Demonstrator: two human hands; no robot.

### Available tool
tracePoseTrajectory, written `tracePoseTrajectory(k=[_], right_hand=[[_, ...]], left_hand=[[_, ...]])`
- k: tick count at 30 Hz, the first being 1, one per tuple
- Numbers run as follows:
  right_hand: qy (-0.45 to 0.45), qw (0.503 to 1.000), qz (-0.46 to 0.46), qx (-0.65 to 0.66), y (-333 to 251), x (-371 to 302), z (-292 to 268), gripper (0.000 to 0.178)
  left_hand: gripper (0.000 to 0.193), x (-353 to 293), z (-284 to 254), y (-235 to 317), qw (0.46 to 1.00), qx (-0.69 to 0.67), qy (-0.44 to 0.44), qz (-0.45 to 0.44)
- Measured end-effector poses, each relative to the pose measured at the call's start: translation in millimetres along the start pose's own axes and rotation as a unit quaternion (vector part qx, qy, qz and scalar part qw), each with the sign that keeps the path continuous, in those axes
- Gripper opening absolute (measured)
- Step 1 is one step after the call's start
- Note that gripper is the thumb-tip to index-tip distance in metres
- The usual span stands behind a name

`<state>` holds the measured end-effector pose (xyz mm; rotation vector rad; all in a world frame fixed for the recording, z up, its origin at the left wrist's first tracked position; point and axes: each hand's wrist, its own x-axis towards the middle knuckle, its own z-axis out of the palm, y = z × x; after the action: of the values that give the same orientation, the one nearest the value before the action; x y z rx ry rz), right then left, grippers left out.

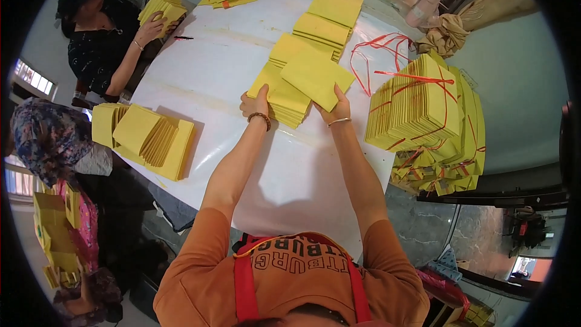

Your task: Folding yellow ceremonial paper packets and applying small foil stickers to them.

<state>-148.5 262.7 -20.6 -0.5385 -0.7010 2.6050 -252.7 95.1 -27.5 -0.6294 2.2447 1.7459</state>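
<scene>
White-covered work table (242, 163) in a workroom, seen from above. Left hand (254, 104) laid on the near end of a fanned row of yellow paper sheets (284, 94), fingers curled over its edge. Right hand (336, 109) pinching the lower corner of a single yellow sheet (316, 76), lifted slightly off the row. Further stacks (327, 21) ranged beyond toward the far edge. Tied bundles (423, 109) with red string piled at right: apparently finished. Loose fanned pile (148, 136) at left, near a co-worker (100, 30) holding more sheets. Judged partway: several stacks untied, much bundled.
</scene>
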Motion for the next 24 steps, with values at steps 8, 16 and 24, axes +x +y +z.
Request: tracePoseTrajectory(k=[8, 16, 24], right_hand=[[-0.047, 0.996, -0.007, 0.074, -22.8, -44.1, -22.6, 0.036], [-0.010, 0.998, -0.006, 0.069, -31.3, -96.3, -43.7, 0.034], [-0.015, 0.997, 0.054, 0.045, -20.3, -178.1, -86.5, 0.037]], left_hand=[[0.096, -8.7, -5.1, 14.9, 0.993, 0.113, 0.027, -0.004], [0.101, -7.3, -17.6, 12.7, 0.996, -0.088, -0.017, 0.005], [0.044, -111.2, -62.5, -66.9, 0.888, -0.342, -0.231, 0.204]])
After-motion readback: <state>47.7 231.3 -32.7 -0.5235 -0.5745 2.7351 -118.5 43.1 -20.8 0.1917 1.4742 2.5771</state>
